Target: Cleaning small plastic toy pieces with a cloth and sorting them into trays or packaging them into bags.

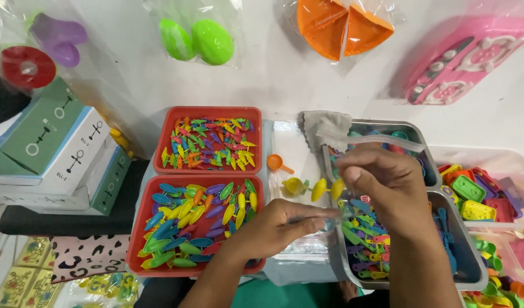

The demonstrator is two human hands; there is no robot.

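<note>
While my left hand (273, 225) pinches one edge of a clear plastic bag (330, 214) and my right hand (382, 182) grips the other, I hold its mouth spread over the metal tray (473, 268) of small coloured pieces, red trays (159, 165) of leaf shapes on the counter (273, 74) beside.

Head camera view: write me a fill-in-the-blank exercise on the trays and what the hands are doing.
1. The left hand and the right hand hold a clear plastic ____ between them.
2. The two trays holding leaf-shaped pieces are coloured ____.
3. The small orange scoop lies to the ____ of the upper red tray.
4. The two egg-shaped pieces in the bag at the top are ____.

Missing words: bag; red; right; green
</note>
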